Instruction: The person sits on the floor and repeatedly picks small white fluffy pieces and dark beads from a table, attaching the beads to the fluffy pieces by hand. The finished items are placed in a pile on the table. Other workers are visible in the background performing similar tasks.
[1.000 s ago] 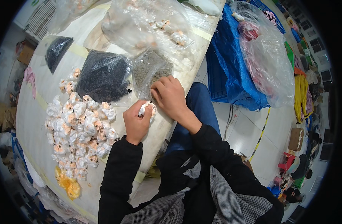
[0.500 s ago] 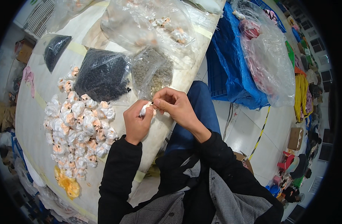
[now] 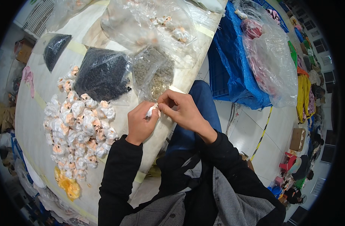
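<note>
My left hand (image 3: 141,122) is closed round a small, puffy white and peach fabric piece (image 3: 151,110), which is mostly covered by its fingers. Against that piece's upper end, the fingertips of my right hand (image 3: 184,112) are pinched together; whatever is between them is too small to make out. Just beyond my hands lies a clear bag of small grey-beige parts (image 3: 148,71). To its left rests a clear bag full of small black parts (image 3: 101,73). A large heap of similar white and peach pieces (image 3: 80,124) spreads to the left of my hands.
The pale table (image 3: 33,109) has its right edge beside my legs. A yellow piece (image 3: 68,186) lies below the heap. Farther off are a big clear bag (image 3: 142,22) and another black-filled bag (image 3: 56,51). A blue crate lined with blue sheeting (image 3: 232,64) stands to the right.
Both hands have shifted very slightly, still together at the white and peach piece. The right fingers have turned a little around its end.
</note>
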{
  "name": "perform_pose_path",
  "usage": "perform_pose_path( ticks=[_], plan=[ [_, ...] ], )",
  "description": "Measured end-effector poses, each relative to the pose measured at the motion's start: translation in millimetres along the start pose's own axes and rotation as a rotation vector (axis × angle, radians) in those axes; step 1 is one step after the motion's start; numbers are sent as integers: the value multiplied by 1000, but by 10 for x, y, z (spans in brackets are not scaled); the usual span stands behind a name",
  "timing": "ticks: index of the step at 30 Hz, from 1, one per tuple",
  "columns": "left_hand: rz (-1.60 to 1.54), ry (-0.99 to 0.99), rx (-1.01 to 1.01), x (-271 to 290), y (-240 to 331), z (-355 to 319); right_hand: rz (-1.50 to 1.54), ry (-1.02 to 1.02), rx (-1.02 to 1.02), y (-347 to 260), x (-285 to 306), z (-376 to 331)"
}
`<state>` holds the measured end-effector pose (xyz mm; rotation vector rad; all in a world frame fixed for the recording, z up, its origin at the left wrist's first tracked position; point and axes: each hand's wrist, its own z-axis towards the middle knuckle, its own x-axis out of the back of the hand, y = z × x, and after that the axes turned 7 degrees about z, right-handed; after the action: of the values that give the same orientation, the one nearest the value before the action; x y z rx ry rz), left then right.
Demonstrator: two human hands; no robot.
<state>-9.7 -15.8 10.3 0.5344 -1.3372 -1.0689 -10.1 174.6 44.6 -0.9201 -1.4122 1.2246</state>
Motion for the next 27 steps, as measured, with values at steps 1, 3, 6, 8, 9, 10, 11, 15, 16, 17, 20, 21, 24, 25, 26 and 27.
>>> perform_pose_path(
  ticks=[1,3,6,8,9,10,11,15,16,17,20,21,24,25,26,27],
  plan=[
    [4,-1,-12,-5,-5,-2,-13,-19,-10,1,19,11],
    [28,-2,-44,-7,0,-2,-23,-49,-27,9,38,23],
    [62,-4,-72,-13,-31,-15,-22,-79,-34,31,34,31],
    [76,-6,-79,-24,-45,-27,-37,-91,-19,55,31,30],
    [81,-9,-81,-26,-51,-26,-38,-91,-9,52,30,31],
    [86,-12,-83,-30,-55,-28,-40,-90,1,41,31,31],
    [91,-15,-88,-29,-49,-29,-42,-89,11,38,30,30],
    [105,-19,-111,-16,-32,-29,-39,-107,25,48,29,43],
    [105,-18,-117,-16,-35,-31,-42,-109,24,51,31,43],
    [107,-19,-125,-18,-35,-30,-44,-112,23,51,34,41],
    [116,-22,-128,-4,-33,-43,-48,-111,24,45,21,40],
    [114,-27,-122,-4,-32,-43,-43,-116,17,44,22,41],
    [108,-40,-101,-7,-35,-48,-46,-131,9,47,31,44],
    [106,-44,-94,-10,-39,-51,-61,-135,15,56,37,43],
    [110,-42,-118,-13,-45,-48,-76,-139,20,65,39,40],
    [115,-39,-141,-11,-52,-42,-68,-140,24,67,29,38]
  ],
)
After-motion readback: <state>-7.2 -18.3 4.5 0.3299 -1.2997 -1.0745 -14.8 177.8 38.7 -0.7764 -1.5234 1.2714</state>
